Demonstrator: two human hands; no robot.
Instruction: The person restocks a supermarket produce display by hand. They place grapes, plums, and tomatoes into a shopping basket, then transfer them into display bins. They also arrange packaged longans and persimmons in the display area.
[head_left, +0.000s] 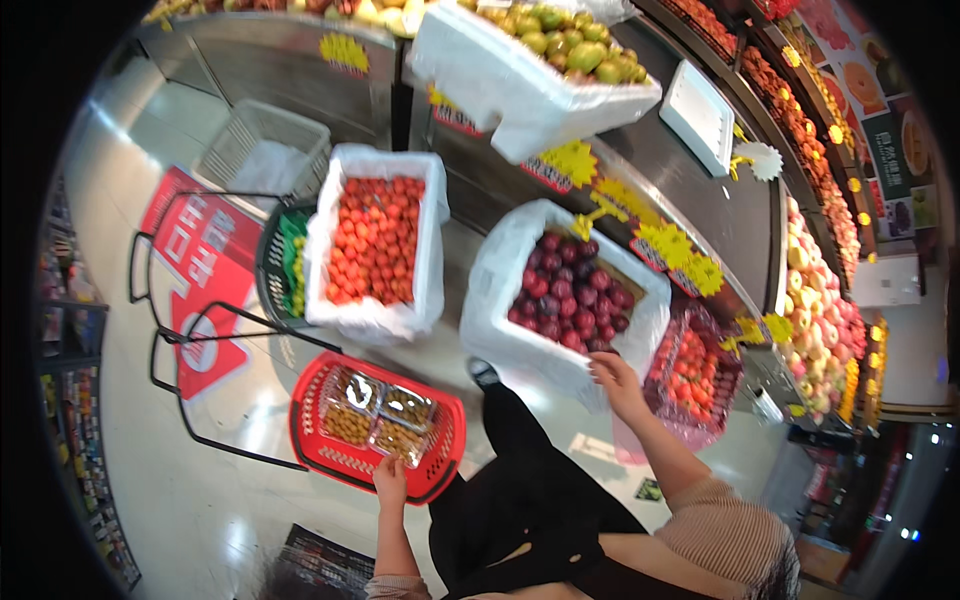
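My left hand (391, 478) is at the near side of a red plastic shopping basket (301, 420), its fingertips against the corner of a clear plastic box (400, 441). Several such lidded boxes of small, round, brownish-yellow fruit sit together in the basket. Whether those fingers grip the box cannot be told. To the right, my right hand (622, 382) has its fingers hooked over the near rim of a white foam box (517, 360) lined with plastic film. Dark red plums (561, 289) fill much of that box, with some brown cardboard showing at one side.
A foam box of small red fruit (375, 240) stands beside a dark green basket (274, 262). Right of the plums is a film-wrapped crate of red fruit (686, 375). Above, a foam box of green fruit (577, 45) overhangs the metal display counter (697, 217). Black basket handles (232, 450) stretch left.
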